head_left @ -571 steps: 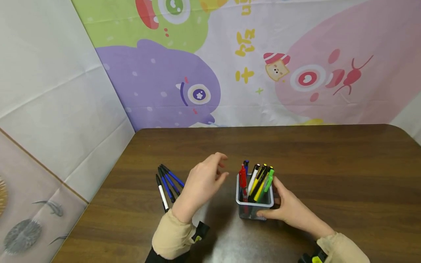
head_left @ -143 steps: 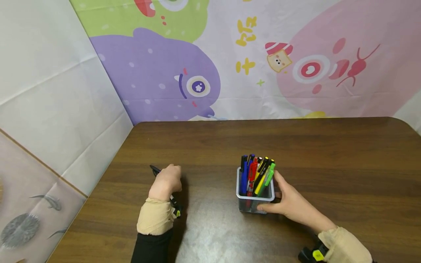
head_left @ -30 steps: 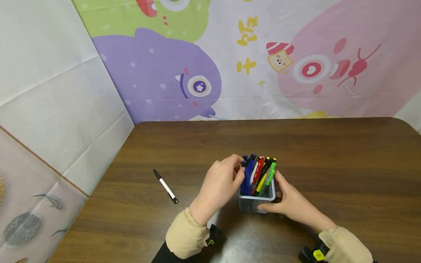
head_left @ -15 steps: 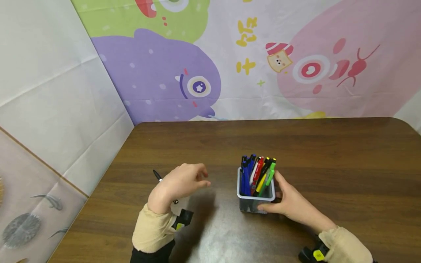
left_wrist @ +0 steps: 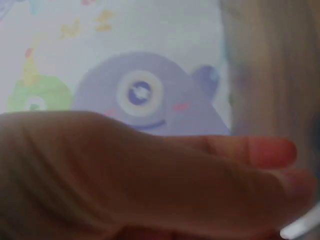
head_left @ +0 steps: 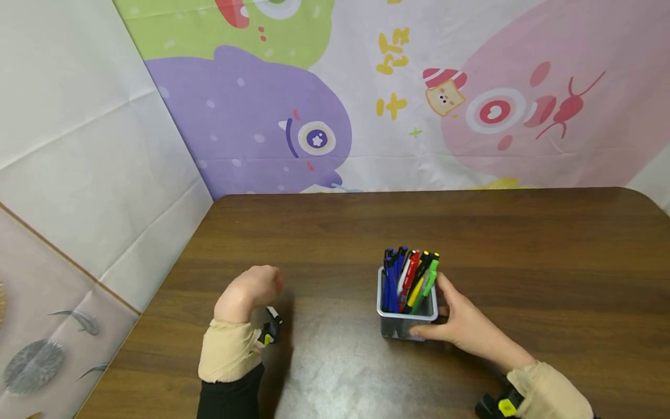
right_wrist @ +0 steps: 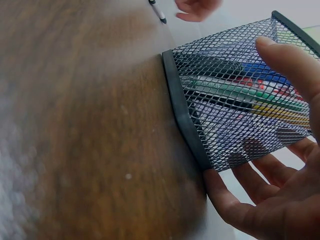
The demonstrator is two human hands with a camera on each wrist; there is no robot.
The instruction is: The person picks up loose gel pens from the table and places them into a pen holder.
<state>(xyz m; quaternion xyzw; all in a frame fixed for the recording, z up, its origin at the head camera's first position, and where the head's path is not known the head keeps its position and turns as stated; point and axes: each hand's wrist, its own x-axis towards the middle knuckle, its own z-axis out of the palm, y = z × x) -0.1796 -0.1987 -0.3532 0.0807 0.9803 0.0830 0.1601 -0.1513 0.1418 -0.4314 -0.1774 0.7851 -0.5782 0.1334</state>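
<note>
A white pen with black ends [head_left: 273, 312] lies on the table at the left, mostly hidden by my left hand [head_left: 248, 291]. In the right wrist view the white pen [right_wrist: 158, 12] appears beside the blurred left fingers, apart from them. The left wrist view shows thumb and fingers extended, with a white piece of the pen [left_wrist: 302, 226] close by the thumb tip. My right hand [head_left: 463, 323] grips the dark mesh pen holder [head_left: 396, 327] by its right side, thumb in front. Blue, red, white, black, yellow and green pens [head_left: 413, 279] stand in it.
The brown wooden table [head_left: 335, 227] has its far edge against a printed cartoon cloth [head_left: 398, 157]. A white cloth wall [head_left: 104, 145] borders it on the left. Each wrist bears a black camera, such as the right one [head_left: 497, 404].
My left hand, earlier at the holder among the blue pens, has moved left to the white pen. Blue pens once on the table now stand in the holder. The right hand keeps its place.
</note>
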